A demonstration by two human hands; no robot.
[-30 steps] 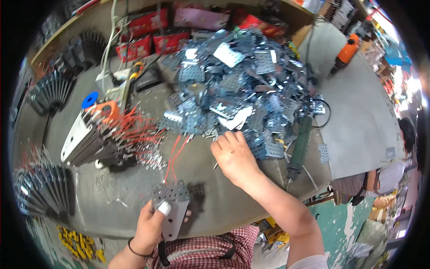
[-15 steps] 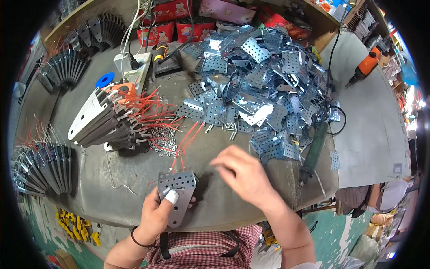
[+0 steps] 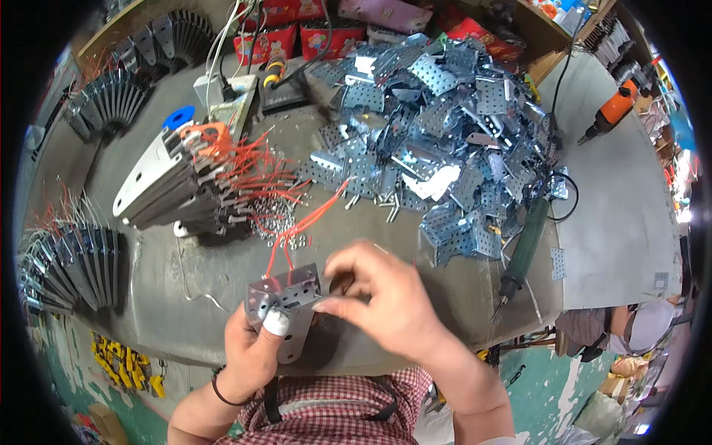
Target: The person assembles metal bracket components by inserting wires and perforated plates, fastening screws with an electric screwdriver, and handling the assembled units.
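Head cam, L hand [image 3: 256, 348] grip on perf. bracket [image 3: 298, 326], R hand [image 3: 389, 300] grip part-hidden, can't tell state

Bright enough to see clearly across the table [image 3: 163, 326], though duller toward the left. Blown out to white in spots at the far right edge. Glaring in hard patches off the metal plates [image 3: 433, 183]. Shadowed darkly below the right hand [image 3: 393, 300]. Curved toward the rim, cut off by black corners.
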